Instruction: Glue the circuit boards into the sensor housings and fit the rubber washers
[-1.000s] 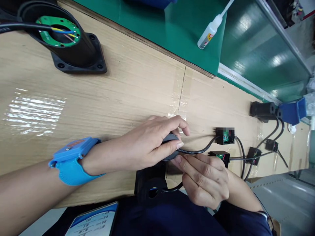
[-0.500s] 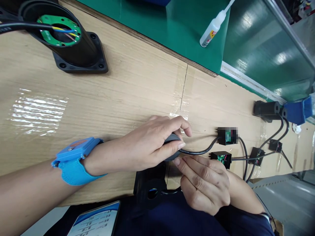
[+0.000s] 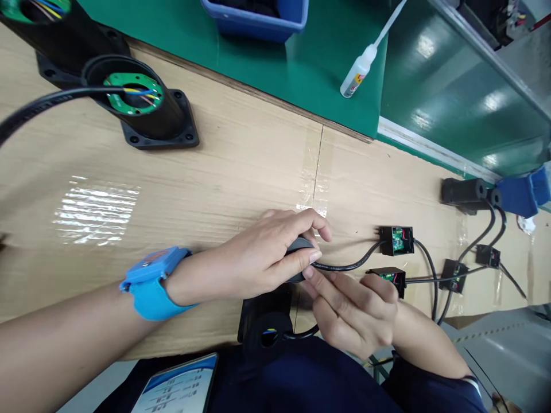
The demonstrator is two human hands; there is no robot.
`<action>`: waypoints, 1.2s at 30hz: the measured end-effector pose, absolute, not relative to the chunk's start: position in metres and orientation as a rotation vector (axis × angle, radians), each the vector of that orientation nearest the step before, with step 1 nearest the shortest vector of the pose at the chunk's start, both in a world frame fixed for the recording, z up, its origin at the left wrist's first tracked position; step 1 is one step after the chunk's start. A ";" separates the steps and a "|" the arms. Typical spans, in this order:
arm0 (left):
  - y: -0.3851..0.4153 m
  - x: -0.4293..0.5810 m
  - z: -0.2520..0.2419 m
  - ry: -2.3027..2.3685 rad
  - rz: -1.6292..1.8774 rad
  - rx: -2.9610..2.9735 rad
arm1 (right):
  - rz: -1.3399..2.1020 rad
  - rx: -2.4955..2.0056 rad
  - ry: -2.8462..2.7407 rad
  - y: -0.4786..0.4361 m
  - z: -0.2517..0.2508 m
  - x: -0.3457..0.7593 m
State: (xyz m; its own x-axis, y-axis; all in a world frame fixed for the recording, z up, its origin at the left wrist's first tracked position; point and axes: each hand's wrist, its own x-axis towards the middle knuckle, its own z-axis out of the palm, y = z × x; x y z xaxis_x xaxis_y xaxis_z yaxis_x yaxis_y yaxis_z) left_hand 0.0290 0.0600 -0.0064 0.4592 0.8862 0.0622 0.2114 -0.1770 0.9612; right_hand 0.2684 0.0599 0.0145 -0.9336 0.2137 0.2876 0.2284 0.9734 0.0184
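My left hand (image 3: pixel 262 252), with a blue strap (image 3: pixel 159 281) on its wrist, is closed around a dark round cap-like part (image 3: pixel 299 246). Its thumb lies across the face, and a black cable (image 3: pixel 344 267) runs out beside the thumb tip. Fingertips of my right hand (image 3: pixel 357 312) meet at the lower edge of this part, by my left thumb; whatever they pinch is too small or hidden to make out. The cable leads right to an open black box (image 3: pixel 396 240) with a green circuit board. Just below my hands sits a black flanged housing (image 3: pixel 267 321) with coloured wires in its opening.
Upper left stand two black cylindrical housings (image 3: pixel 172 117) with green ring boards. A blue bin (image 3: pixel 258 23) and a white squeeze bottle (image 3: pixel 357 71) rest on the green mat (image 3: pixel 318 74). More small boxes (image 3: pixel 454 275), cables and dark cylinders (image 3: pixel 462 192) lie right.
The camera view has shifted, bringing more of the blue bin and second housing into sight. My left hand keeps its hold; my right fingers have moved slightly at the part's edge.
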 end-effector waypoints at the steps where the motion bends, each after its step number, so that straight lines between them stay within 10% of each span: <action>1: 0.060 0.029 -0.006 0.963 0.806 1.662 | -0.085 -0.336 -2.828 0.060 0.015 0.267; 26: 0.070 -0.005 -0.001 0.801 0.556 1.609 | -0.077 -0.245 -2.563 0.069 0.015 0.245; 36: 0.066 -0.002 -0.001 1.497 1.080 1.182 | -0.099 -0.250 -2.598 0.070 0.024 0.240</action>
